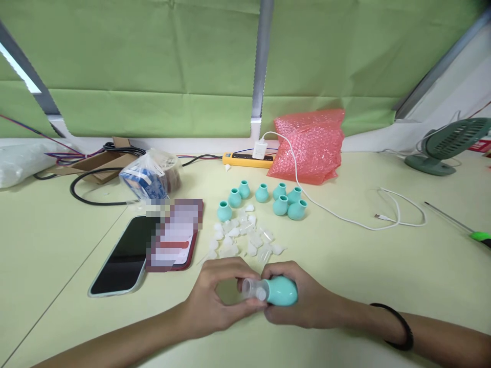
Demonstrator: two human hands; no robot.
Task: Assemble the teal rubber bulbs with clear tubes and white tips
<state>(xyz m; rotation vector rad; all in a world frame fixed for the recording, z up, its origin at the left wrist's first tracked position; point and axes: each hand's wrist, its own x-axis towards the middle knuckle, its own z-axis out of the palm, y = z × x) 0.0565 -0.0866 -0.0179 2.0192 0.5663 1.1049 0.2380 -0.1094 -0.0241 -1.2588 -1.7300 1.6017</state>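
Note:
My right hand (307,301) is wrapped round a teal rubber bulb (283,291) held on its side just above the table. My left hand (215,301) pinches a small clear plastic tip (251,288) at the bulb's mouth. Both hands meet near the table's front edge. Just beyond them lies a heap of several clear plastic tips (243,237). Farther back stand several more teal bulbs (280,204) in a loose row.
Two phones (123,255) (176,235) lie at the left. A pink bubble-wrap bag (310,145), a yellow power strip (247,159) with white charger cable (383,217), a bagged tape roll (153,176), a green fan (448,145) and a green-handled screwdriver (479,236) are around.

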